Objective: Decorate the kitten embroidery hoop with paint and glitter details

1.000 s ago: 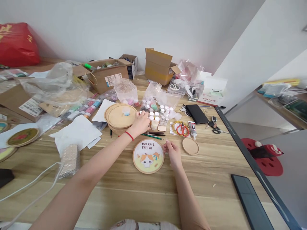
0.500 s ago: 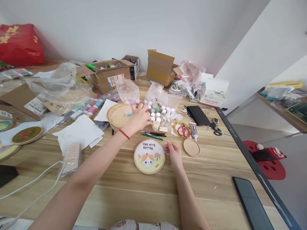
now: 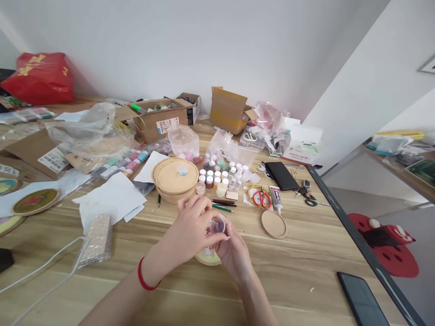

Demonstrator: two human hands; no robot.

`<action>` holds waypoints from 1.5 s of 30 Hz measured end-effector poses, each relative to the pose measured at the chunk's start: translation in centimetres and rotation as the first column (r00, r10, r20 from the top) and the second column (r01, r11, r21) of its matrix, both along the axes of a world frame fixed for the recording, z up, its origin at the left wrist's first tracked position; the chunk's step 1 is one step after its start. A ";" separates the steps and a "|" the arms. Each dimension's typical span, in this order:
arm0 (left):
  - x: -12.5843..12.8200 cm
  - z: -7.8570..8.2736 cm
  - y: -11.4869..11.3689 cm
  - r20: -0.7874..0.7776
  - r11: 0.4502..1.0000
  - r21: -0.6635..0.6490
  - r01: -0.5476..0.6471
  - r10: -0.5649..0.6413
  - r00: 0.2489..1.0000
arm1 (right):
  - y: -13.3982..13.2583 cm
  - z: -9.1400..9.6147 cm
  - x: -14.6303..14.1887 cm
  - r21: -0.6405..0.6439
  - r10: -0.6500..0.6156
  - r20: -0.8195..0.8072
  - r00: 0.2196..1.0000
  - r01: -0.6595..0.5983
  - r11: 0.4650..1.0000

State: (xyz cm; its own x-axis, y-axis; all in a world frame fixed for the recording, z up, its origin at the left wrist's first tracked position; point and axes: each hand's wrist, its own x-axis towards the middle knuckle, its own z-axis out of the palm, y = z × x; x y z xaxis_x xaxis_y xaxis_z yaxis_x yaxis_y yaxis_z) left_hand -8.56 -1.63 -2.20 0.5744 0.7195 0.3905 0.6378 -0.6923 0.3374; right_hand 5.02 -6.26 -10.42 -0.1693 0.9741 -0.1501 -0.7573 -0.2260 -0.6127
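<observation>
Counter [image 3: 299, 271], wood-grained, runs under everything, its dark edge strip at right. At the back, two open cardboard boxes: one at left [image 3: 152, 124] with a printed label and a green-tipped item poking up, one nearer the middle [image 3: 226, 113] with its flap raised. Red bag [image 3: 41, 81] with yellow marks, far left corner.

White paper [image 3: 110, 197] lies in loose overlapping sheets, left of the middle. Stack of pale wooden discs [image 3: 163, 176] just right of it; a small cup [image 3: 182, 169] with blue contents sits on top. Phone [image 3: 362, 296], dark screen up, near right corner, well apart from the work.

Left hand [image 3: 192, 222], red cord at the wrist, and right hand [image 3: 236, 253] meet at front centre. Fingers of both are closed around one small clear tub, purplish inside. Picture disc [image 3: 210, 260] lies below them on the counter, mostly hidden; part of its yellow lower rim shows.

Wallet [image 3: 281, 175], black, flat, right of centre. Smaller wooden disc [image 3: 273, 224] right of the hands, well apart from them. Glue tube [image 3: 276, 199] just behind that disc; red scissors [image 3: 261, 198] beside the tube, on yellow cord. Pencils [image 3: 222, 208], one green, lie beyond the hands. White-capped jars [image 3: 210, 181] stand in rows between stack and scissors.

Tub [image 3: 219, 225] itself: between the hands, above the picture disc, mouth tipped toward the viewer. Cannot tell whether its lid is on.
</observation>
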 end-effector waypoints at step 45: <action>-3.7 -6.8 -5.7 0.225 0.964 0.236 0.123 -0.178 0.958 | -3.0 -1.2 -2.3 0.268 -0.077 0.653 0.754 -0.135 0.954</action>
